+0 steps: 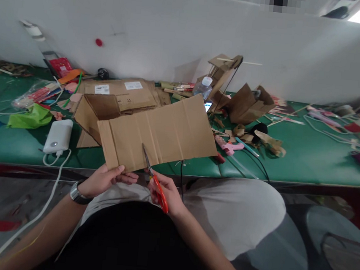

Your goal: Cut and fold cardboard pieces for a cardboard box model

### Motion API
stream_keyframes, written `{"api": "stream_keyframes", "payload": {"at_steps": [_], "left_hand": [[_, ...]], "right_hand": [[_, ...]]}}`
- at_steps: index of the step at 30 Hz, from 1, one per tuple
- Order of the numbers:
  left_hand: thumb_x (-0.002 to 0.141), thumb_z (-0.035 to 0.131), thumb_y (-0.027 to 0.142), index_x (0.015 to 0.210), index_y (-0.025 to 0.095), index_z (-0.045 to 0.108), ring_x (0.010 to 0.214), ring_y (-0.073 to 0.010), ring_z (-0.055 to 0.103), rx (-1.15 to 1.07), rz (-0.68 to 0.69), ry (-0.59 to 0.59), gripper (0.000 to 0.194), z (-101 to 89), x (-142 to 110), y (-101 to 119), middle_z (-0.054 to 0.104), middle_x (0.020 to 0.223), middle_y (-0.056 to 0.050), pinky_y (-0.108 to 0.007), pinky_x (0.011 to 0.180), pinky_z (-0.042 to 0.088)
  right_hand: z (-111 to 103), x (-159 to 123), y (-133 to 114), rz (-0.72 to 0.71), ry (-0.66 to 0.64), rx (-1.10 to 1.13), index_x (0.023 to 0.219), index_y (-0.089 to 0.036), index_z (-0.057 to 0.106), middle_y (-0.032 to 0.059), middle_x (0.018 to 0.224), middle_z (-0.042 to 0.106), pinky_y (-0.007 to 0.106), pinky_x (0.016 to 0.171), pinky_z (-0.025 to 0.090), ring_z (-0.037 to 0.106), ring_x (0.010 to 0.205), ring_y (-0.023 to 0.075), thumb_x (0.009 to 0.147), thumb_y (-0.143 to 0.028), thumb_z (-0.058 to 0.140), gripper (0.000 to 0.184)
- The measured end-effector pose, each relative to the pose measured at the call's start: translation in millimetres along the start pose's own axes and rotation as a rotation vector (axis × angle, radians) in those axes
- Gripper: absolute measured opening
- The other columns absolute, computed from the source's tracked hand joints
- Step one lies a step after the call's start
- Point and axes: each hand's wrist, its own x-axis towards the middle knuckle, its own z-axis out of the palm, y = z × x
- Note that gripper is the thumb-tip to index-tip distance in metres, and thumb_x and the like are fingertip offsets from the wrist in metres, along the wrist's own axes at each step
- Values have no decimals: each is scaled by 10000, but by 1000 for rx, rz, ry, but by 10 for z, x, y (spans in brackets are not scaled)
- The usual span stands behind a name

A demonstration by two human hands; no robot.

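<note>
A creased sheet of brown cardboard is held up over the front edge of the green table. My left hand pinches its lower left corner, thumb on top and fingers beneath. In my right hand is a pair of scissors with red-orange handles. One dark blade lies over the face of the sheet, starting from its lower edge; whether the other blade is underneath is hidden. Behind the sheet's left end stands an open cardboard box.
Flattened cardboard with white labels lies at the back. A white power bank with a cable sits at left. Right of the sheet are a pink glue gun, a paper bag and scraps. A clear bottle stands behind.
</note>
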Motion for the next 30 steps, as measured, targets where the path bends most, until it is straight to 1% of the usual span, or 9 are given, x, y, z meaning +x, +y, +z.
{"api": "stream_keyframes", "payload": {"at_steps": [5,10,17,20,22,23,26,28,30], "left_hand": [[936,728,609,1054,109,816,1020,-349,821,-18,-8,8,521,-6,-18,8,828,1120,-221,-505,997,628],[938,725,602,1033,111,827,1022,-350,819,-12,-22,11,511,7,-26,25,826,1125,-225,-493,995,625],[895,774,611,994,110,831,967,-334,827,-27,-26,3,514,70,-65,132,834,1084,-217,-476,967,638],[875,800,591,1075,122,819,1021,-349,818,-74,-21,11,511,84,-94,185,837,1098,-196,-504,1004,631],[850,819,598,1197,162,788,1107,-365,795,-101,10,88,558,86,-97,212,830,1169,-162,-528,1008,633],[837,828,603,1246,181,769,1155,-370,778,-95,41,159,590,83,-91,223,820,1216,-147,-534,1014,633],[801,865,597,1287,183,746,1303,-376,703,38,156,366,649,65,-58,253,781,1328,-136,-533,1114,579],[793,871,599,1267,163,755,1349,-381,672,171,197,407,654,49,-42,284,771,1348,-145,-533,1178,527],[804,845,631,1261,161,762,1355,-389,666,284,206,384,661,36,-40,330,768,1355,-147,-545,1191,512]], "right_hand": [[-19,1,-3,-8,-17,-84,1205,-172,722,-86,636,557,205,365,380,514,402,78,827,-546,865,551],[-40,5,-8,-5,-38,-99,1106,-168,720,-81,621,570,203,361,418,531,393,83,840,-564,855,496],[-52,-6,-9,8,-48,-74,1283,-170,707,-85,634,574,212,376,460,536,401,87,847,-549,855,596],[-44,-5,-8,5,-45,-74,1300,-166,710,-89,621,560,212,374,458,530,397,86,836,-566,859,631],[-40,-4,0,-1,-44,-81,1303,-174,716,-92,625,554,206,371,446,519,398,79,821,-563,873,639],[-38,-5,5,-2,-45,-82,1302,-180,720,-93,632,551,203,368,433,507,397,74,810,-558,884,642],[-30,-18,21,13,-42,-65,1281,-192,733,-97,646,524,192,367,364,442,396,50,779,-550,913,643],[-23,-30,27,25,-43,-31,1255,-193,739,-97,652,505,184,386,301,392,415,35,757,-550,930,642],[-15,-35,29,37,-48,-5,1232,-199,741,-96,662,489,185,417,263,369,446,30,732,-559,946,650]]}}
